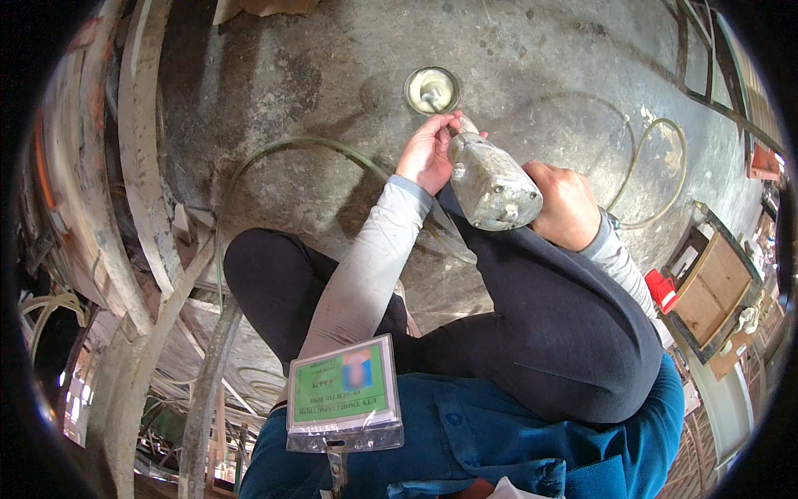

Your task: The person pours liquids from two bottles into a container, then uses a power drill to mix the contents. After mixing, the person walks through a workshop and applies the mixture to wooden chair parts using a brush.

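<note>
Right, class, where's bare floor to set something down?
Bare grey concrete floor lies left of the round dark-rimmed dish, above the curved translucent hose, and upper right of the dish. The far left is crowded with long brownish beams.

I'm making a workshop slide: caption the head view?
Right-hand grip on a scuffed grey tool, left-hand grip at its narrow end, near a round open container.

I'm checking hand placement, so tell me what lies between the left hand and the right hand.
In the head view, a worn grey metal tool lies between the left hand and the right hand, narrow end leftmost.
</note>
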`<state>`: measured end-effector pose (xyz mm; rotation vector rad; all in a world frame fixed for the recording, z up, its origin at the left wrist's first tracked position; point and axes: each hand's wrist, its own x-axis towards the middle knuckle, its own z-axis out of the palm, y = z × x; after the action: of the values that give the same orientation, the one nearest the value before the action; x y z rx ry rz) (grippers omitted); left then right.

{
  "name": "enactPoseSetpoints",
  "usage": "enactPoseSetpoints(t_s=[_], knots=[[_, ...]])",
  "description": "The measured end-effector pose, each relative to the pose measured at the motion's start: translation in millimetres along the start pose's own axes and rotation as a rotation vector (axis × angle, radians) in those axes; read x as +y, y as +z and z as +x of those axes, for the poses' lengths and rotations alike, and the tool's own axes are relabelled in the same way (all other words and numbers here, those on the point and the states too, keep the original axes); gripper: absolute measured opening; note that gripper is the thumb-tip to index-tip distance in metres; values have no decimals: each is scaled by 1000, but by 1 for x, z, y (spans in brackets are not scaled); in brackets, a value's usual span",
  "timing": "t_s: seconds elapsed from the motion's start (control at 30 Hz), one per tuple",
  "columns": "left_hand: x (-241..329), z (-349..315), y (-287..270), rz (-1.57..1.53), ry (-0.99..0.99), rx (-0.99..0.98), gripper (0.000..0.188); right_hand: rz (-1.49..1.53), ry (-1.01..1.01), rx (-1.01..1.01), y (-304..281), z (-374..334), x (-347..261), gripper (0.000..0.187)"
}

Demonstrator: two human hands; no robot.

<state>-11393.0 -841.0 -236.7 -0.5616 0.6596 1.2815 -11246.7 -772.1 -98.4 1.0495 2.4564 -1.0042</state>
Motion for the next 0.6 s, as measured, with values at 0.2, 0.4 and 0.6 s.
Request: enactPoseSetpoints(t_s=[0.2, 0.4, 0.6], knots=[[4, 0, -2, 21, 27, 20, 13, 1, -7, 7, 2, 5, -1, 24], [11, 3, -7, -47, -61, -41, 23, -33, -14, 36, 6, 9, -2, 24], [10, 11, -8, -66, -67, -63, 25, -47, 21, 41, 9, 9, -1, 25]])
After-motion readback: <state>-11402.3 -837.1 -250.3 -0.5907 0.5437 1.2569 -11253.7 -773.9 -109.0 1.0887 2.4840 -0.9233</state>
